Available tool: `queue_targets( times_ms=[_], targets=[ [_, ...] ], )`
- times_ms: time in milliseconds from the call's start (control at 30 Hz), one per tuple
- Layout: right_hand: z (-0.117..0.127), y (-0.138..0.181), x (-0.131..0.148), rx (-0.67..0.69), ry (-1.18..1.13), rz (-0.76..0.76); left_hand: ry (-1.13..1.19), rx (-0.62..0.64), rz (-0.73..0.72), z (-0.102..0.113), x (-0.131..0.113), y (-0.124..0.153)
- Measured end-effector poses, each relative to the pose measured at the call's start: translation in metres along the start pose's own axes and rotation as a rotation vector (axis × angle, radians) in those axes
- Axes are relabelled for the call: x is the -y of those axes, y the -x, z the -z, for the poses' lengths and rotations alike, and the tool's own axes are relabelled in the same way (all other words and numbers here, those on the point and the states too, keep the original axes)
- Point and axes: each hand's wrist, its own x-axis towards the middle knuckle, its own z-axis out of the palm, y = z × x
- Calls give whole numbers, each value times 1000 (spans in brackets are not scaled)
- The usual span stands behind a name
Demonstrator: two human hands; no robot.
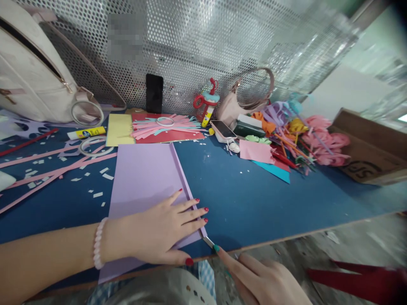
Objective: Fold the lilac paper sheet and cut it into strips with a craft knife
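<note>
A lilac sheet of paper (144, 173) lies on the blue table, with a narrow strip folded over (182, 173) along its right edge. My left hand (159, 226) rests flat across the sheet, fingers spread; the fingertips press over the folded strip. At the lower end of that strip, my right hand (260, 275) grips a utility knife, index finger stretched along it. Its silver blade (208, 242) meets the paper fold near the table's front edge. The knife's handle is mostly hidden inside the hand.
Behind the sheet lie yellow (119, 129) and red paper (187, 136) under pink and blue strips. Glue stick (87, 133), tape roll (95, 146) and paper scraps are left. Phone (223, 129), pink paper (257, 151) and cardboard box (372, 148) stand right. A perforated metal panel (178, 38) rises behind.
</note>
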Motion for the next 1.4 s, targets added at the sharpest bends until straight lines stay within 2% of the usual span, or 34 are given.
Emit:
queue_targets(
  times_ms=[133,533,800,967,1167,1400],
  targets=[
    [-2,1,4,4,-67,-72,2,-50,-39,-2,-1,1],
    [-10,-2,10,-10,-72,-110,-40,-14,-64,1,-3,0],
    [-1,-4,9,-2,-99,-136,3,15,-59,0,-3,2],
    [7,-6,4,55,-105,-143,10,13,-22,1,-2,4],
    [1,-13,-6,37,-45,-82,17,70,12,5,-2,6],
    [1,-29,-16,77,-46,-38,27,5,-15,1,0,7]
  ],
)
